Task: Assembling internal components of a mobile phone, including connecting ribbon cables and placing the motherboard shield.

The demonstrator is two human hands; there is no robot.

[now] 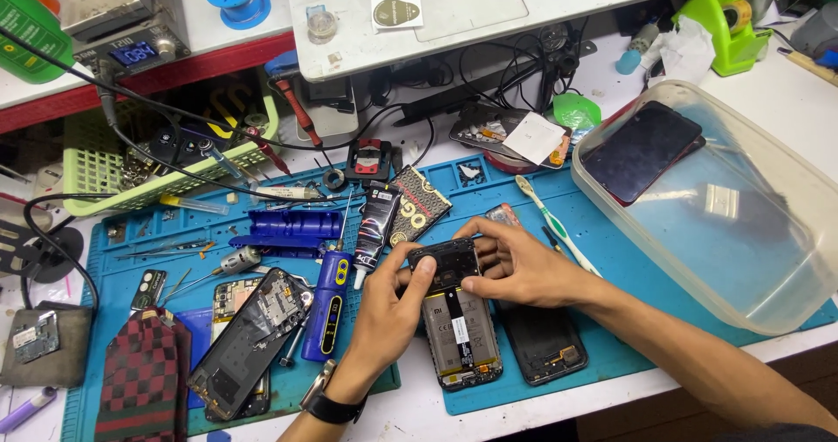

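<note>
I hold a small black plastic cover plate (445,263) between my left hand (390,315) and right hand (517,266), flat over the far end of an opened phone (461,330). The phone lies back-up on the blue mat (611,259), near the front edge, its grey battery exposed and its near end showing a small circuit board.

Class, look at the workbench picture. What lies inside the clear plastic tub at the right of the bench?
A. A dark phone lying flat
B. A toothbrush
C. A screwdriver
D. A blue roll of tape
A: a dark phone lies flat inside the clear plastic tub, while the toothbrush rests outside it on the blue mat.
</note>
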